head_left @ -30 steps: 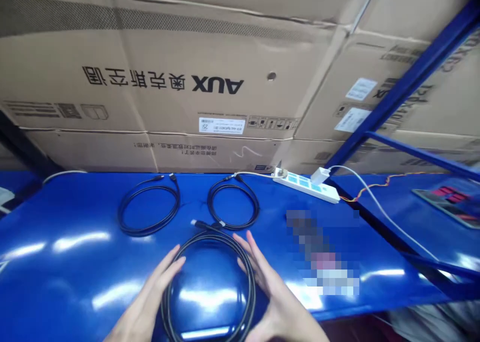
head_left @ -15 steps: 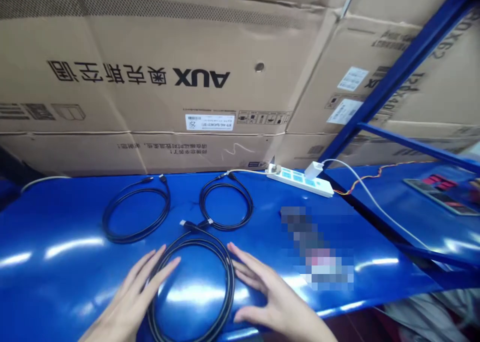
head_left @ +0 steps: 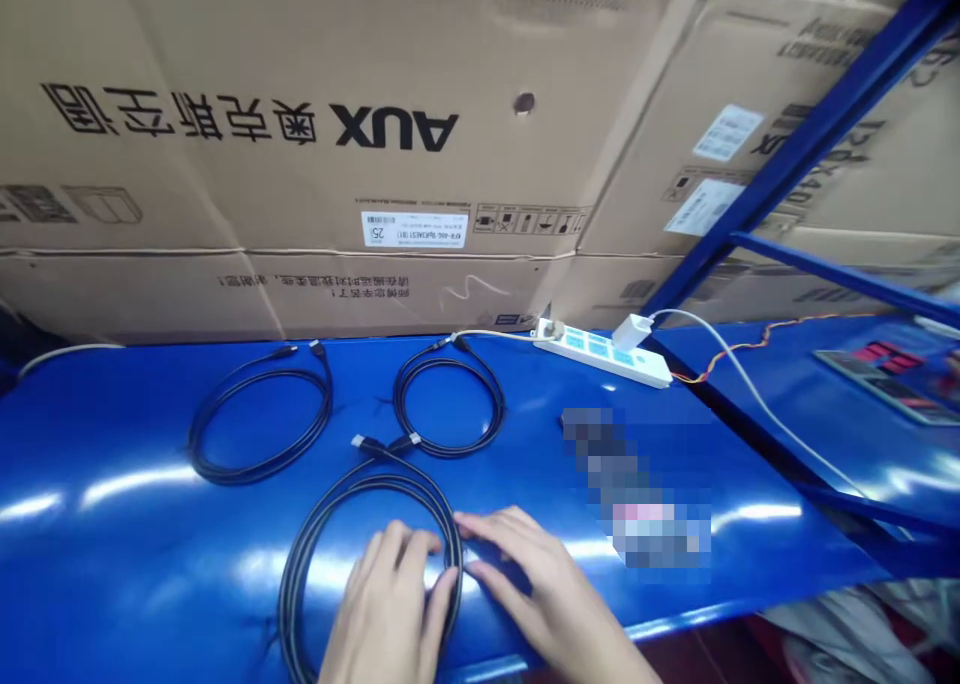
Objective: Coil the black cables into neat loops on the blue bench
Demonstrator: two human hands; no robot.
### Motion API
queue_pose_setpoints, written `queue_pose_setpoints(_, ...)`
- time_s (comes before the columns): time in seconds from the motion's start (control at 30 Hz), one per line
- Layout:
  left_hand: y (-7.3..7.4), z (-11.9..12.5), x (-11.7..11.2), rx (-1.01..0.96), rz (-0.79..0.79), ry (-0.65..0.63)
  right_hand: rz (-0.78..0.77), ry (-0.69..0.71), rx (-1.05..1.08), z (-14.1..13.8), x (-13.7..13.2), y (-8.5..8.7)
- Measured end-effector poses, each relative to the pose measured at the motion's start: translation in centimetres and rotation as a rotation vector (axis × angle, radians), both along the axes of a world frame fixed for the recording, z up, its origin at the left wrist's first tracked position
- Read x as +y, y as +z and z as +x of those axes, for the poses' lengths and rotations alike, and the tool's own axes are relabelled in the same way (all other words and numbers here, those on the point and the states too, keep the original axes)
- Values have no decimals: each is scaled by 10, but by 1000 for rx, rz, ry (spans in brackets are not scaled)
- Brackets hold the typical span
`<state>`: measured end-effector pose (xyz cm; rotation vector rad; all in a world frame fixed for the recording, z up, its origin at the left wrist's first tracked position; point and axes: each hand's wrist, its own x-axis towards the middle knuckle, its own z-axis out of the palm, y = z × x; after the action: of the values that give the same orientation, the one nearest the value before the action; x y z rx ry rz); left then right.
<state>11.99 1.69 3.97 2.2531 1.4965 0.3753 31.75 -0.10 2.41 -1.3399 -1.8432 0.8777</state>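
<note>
A coiled black cable with metal-tipped plugs crossed at its top lies in front of me. My left hand reaches across the inside of the coil, its fingers bent and its thumb against the right-hand strands. From outside, my right hand meets the same strands with fingertips and thumb; the exact grip is partly hidden. A thin dark tie sticks out at the coil's left side. Behind it lie two more black coils, one cable at the left and one cable in the middle.
A white power strip with a plugged-in white adapter stands at the back. A pixelated object lies to the right. Large cardboard boxes rise behind the blue table. A blue metal frame slants at the right.
My left hand has moved right, from the coil's left side across to its right side. My right hand's fingers have drawn in toward the coil. The view has shifted slightly.
</note>
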Motion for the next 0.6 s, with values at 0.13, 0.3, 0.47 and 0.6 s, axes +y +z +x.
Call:
queue_pose_setpoints(0.13,-9,-3,-3,-49,2,9,78,2,6,-7,2,-1)
queue_pose_setpoints(0.3,-12,4,-8,23,19,71,105,-1,-17,-8,1,2)
queue_pose_setpoints(0.47,-9,9,-7,91,13,99,115,-17,-23,-7,-1,-1)
queue_pose_setpoints(0.6,-17,9,-5,104,51,128,114,-49,-11,-7,-2,0)
